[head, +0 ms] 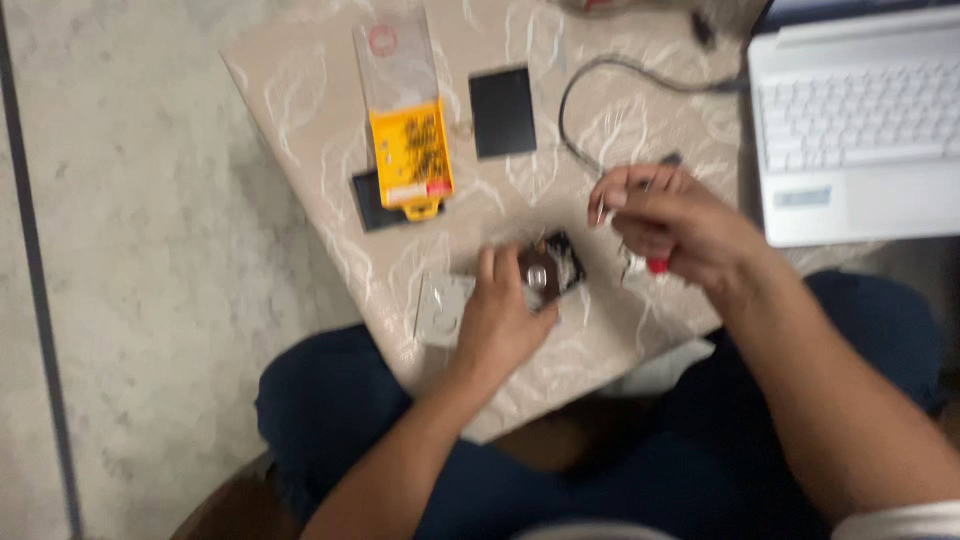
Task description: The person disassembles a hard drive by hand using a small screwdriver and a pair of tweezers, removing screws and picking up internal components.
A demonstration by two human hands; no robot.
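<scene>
Left hand palm-down, pressing open hard drive on worktop. Right hand raised just right of it, fingers pinched around red-handled screwdriver. Yellow bit case open, bits inside.

The table was beige with white marbled veining; the floor was mottled pale grey. A yellow case with a clear lid lay beside a black rectangular panel. The laptop was white, its cable grey. The tool had a red handle; the trousers were dark blue.
</scene>
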